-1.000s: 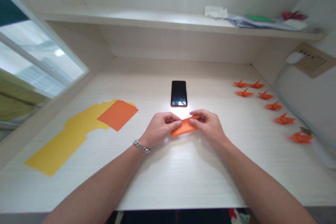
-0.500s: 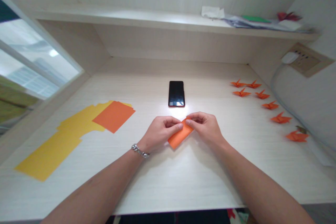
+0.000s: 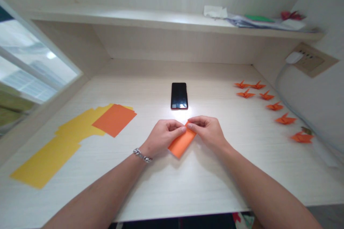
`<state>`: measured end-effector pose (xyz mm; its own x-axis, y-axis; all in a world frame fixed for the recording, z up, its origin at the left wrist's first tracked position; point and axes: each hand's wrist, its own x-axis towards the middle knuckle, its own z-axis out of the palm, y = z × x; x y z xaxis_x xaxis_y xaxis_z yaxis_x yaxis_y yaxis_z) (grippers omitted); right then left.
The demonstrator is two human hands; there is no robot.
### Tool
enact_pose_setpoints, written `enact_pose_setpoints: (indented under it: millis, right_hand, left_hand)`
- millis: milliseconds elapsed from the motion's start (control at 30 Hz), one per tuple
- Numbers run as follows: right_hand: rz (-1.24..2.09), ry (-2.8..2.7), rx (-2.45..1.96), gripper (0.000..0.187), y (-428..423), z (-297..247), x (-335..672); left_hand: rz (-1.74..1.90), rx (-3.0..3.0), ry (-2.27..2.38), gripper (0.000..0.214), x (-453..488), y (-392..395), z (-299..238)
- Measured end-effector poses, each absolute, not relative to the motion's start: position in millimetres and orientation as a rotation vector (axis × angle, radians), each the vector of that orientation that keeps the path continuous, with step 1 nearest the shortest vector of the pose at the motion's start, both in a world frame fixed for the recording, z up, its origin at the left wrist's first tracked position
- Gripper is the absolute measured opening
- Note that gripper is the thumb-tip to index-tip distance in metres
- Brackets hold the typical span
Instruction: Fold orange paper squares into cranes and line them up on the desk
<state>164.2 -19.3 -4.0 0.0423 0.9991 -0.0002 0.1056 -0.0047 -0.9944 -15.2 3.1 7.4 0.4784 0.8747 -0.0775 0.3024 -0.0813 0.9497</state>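
Note:
Between both hands is a piece of orange origami paper (image 3: 182,144), bent over into a narrow band that slants from upper right to lower left. My left hand (image 3: 165,134) pinches its upper left side between thumb and fingers; a silver chain bracelet (image 3: 142,155) circles that wrist. At the upper right end, my right hand (image 3: 208,128) is closed on the same paper, its thumb on top. The two thumb tips almost meet. Some of the paper is hidden under the fingers.
A black phone (image 3: 179,96) lies just beyond the hands. To the left, orange sheets (image 3: 115,120) rest on fanned yellow sheets (image 3: 45,161). Several folded orange paper cranes (image 3: 285,118) line the right side, beside a white cable (image 3: 278,78) plugged into a wall socket (image 3: 313,61).
The paper's lower end shows a little wider and reaches slightly lower. Both hands keep their hold on it. The whole view has shifted slightly.

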Motion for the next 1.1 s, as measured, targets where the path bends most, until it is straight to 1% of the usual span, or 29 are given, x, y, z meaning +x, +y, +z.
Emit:
enact_pose_setpoints:
  millis: [200,367,500,600,667,800,900,1100]
  right_hand:
    - [1.085,-1.337,-1.321,0.018,-20.8,-0.8,164.3]
    - [1.141,-1.227,-1.267,0.023,-19.3,-4.1,163.3]
    - [1.158,-1.309,-1.290,0.016,-19.4,-3.3,164.5]
    - [1.174,-1.403,-1.282,0.015,-20.3,-2.0,164.6]
    - [1.179,-1.380,-1.279,0.017,-20.3,-2.2,163.7]
    - [1.237,-1.151,-1.265,0.025,-18.7,-4.3,161.3]
    - [1.257,-1.052,-1.248,0.028,-17.7,-5.0,160.8]
    - [1.293,-0.824,-1.185,0.038,-17.8,-5.4,161.6]
  left_hand:
    - [0.642,1.630,1.013,0.025,-14.4,2.2,7.0]
    - [0.750,1.570,1.029,0.022,-13.1,1.8,9.6]
    - [0.750,1.502,1.004,0.019,-12.7,3.1,6.7]
    - [0.753,1.492,0.988,0.021,-11.9,3.3,5.1]
    - [0.773,1.496,0.994,0.021,-11.2,2.8,6.0]
    - [0.833,1.468,1.039,0.020,-10.5,2.0,9.2]
    - [0.839,1.446,1.049,0.021,-10.8,2.1,10.0]
    - [0.888,1.415,1.065,0.024,-10.5,2.1,7.3]
